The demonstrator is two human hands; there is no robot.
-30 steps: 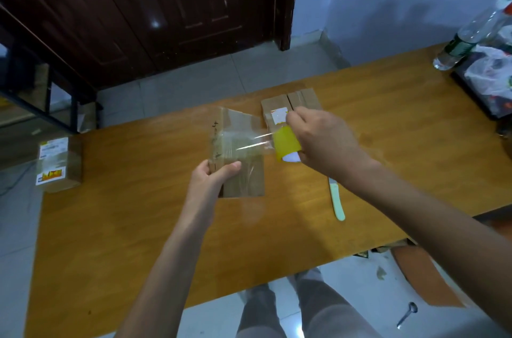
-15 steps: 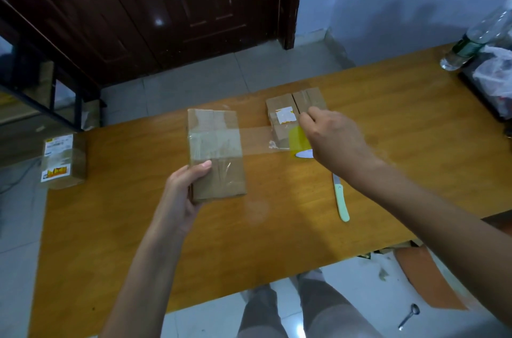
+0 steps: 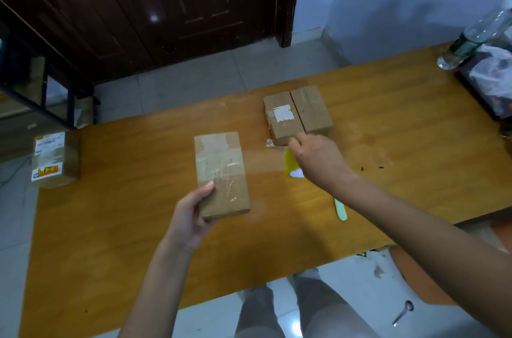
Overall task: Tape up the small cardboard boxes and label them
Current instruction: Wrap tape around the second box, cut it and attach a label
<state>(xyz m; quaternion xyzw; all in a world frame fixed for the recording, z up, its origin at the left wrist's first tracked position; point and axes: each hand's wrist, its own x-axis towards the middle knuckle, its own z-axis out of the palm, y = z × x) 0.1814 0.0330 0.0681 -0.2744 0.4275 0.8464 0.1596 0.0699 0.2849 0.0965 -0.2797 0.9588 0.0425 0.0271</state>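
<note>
Glossy wooden table (image 3: 138, 226), left grip (image 3: 191, 215) clasping flat cardboard box (image 3: 221, 174), right grip (image 3: 315, 157) clutching tape roll (image 3: 291, 164)

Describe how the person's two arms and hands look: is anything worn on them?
Both forearms are bare up to the frame's edge; no sleeves show. The left hand and right hand wear no gloves, and no rings, watch or bracelet can be seen. The left thumbnail is fairly long. Below, light grey trousers show.
</note>
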